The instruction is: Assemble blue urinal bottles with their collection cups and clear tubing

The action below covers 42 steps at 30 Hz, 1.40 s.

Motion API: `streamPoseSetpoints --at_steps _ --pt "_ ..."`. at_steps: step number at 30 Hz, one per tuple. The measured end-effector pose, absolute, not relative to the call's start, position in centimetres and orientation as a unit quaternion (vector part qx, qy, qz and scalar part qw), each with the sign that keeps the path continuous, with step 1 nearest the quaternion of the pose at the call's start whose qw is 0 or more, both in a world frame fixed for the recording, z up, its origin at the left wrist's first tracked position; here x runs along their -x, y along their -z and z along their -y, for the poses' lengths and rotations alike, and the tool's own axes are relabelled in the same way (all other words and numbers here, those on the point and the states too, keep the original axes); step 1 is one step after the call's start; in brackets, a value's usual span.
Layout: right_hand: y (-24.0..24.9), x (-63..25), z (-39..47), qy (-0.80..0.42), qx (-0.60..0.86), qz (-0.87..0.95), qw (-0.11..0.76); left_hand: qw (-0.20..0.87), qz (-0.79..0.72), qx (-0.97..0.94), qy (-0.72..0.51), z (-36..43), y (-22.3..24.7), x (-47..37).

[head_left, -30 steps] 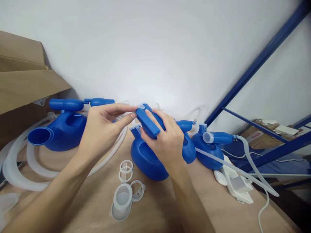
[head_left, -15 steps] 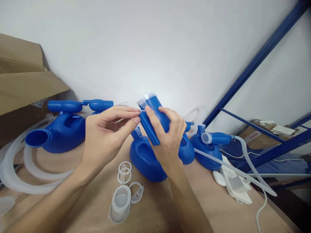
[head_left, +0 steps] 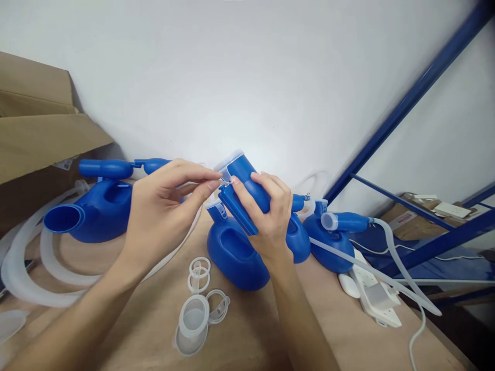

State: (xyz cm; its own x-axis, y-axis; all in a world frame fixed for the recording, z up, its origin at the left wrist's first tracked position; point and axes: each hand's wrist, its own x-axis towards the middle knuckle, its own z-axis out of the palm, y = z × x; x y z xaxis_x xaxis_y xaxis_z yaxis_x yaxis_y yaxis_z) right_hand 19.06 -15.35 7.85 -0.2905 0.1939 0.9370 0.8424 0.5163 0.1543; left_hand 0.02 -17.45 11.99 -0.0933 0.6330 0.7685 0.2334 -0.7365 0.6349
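My right hand [head_left: 268, 206] is wrapped round a blue plastic urinal neck piece [head_left: 245, 178], held tilted in the air. A translucent cap [head_left: 229, 161] sits on its upper end. My left hand [head_left: 170, 203] is closed in a pinch at the cap's side, thumb and forefinger on a thin pale strap [head_left: 225, 181]. The strap's far end is hard to make out. Just below stands a blue urinal bottle [head_left: 237, 257], partly hidden by my right hand. On the table in front lie a translucent lid [head_left: 194, 315] and several pale rings [head_left: 199, 266].
Another blue urinal bottle [head_left: 102, 211] stands at the left by a clear hose [head_left: 23, 278] and a cardboard box [head_left: 34, 129]. To the right are a blue bottle with a hose [head_left: 332, 247], a white power strip [head_left: 381, 309] and a blue metal rack [head_left: 402, 113].
My left hand has drawn slightly left and down, still pinching at the cap's side. The neck piece has turned a little in my right hand, and a pale hose now shows under my left hand.
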Motion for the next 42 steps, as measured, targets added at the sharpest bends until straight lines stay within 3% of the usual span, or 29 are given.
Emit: streamPoseSetpoints --at_steps 11,17,21,26,31,37,39,42 --pt "-7.9 -19.3 15.3 0.367 0.366 0.725 0.454 -0.039 -0.368 -0.656 -0.658 18.2 -12.1 0.7" --pt "-7.5 -19.5 15.0 0.361 0.377 0.738 0.428 0.001 -0.38 -0.691 -0.615 17.9 -12.0 0.8" --pt "-7.7 -19.7 14.9 0.42 0.369 0.718 0.414 0.015 -0.388 -0.691 -0.609 17.5 -12.0 0.9" --pt "-9.0 -20.4 15.8 0.449 0.353 0.727 0.382 0.128 -0.391 -0.656 -0.633 17.0 -12.0 1.1" --pt "-10.8 -22.3 17.0 0.347 0.336 0.813 0.325 0.296 -0.337 -0.609 -0.654 16.3 -12.2 1.4" --pt "-11.9 -23.6 18.0 0.25 0.312 0.848 0.348 0.406 -0.287 -0.589 -0.637 15.5 -11.9 1.8" --pt "-12.0 -24.3 17.9 0.155 0.307 0.871 0.35 0.411 -0.277 -0.588 -0.639 15.3 -11.7 1.8" --pt "-11.5 -25.9 16.9 -0.081 0.29 0.895 0.33 0.412 -0.264 -0.593 -0.64 15.1 -11.6 1.8"
